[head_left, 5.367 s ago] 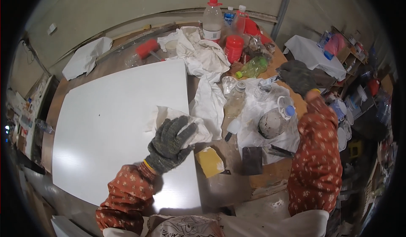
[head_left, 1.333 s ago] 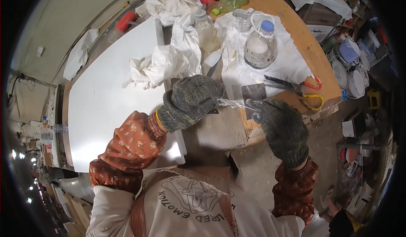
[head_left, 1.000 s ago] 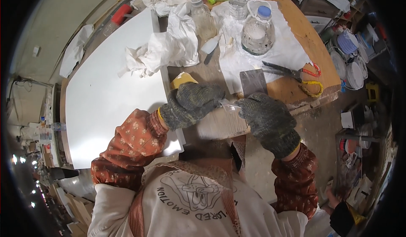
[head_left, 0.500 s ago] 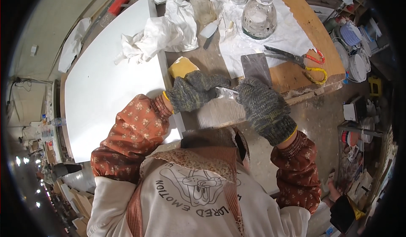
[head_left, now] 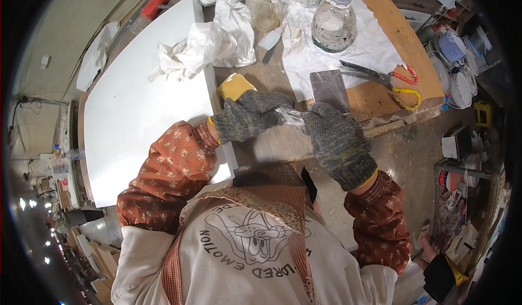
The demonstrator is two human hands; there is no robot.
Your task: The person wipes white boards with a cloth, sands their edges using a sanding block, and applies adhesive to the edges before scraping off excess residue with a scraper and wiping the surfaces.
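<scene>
Both gloved hands meet in front of the chest, over the near edge of the wooden workbench [head_left: 380,38]. The left hand [head_left: 247,119] and the right hand [head_left: 334,133] each pinch one end of a small clear plastic piece [head_left: 292,117], which is stretched between the fingertips just above the bench; what kind of piece it is cannot be told. Holding it at both ends keeps it taut and close to the eyes, probably so the thick knitted gloves can work something so thin.

Just behind the left hand lies a yellow sponge [head_left: 234,85], and just behind the right hand a flat metal scraper [head_left: 329,89], both within easy reach. Further back a pair of scissors [head_left: 375,75] rests beside a white cloth [head_left: 353,49] that carries a large clear jug [head_left: 334,21] with a blue cap. Crumpled white rags [head_left: 209,44] are heaped on the far corner of a big white panel [head_left: 141,103], which covers the left half of the bench and reaches past its near edge.

Open room is small: bare wood shows only in the narrow strip between the panel's right edge and the cloth. The bench's front edge runs just under the hands, so anything dropped could fall to the concrete floor [head_left: 413,158] at the right, where shelves of clutter [head_left: 462,180] stand.
</scene>
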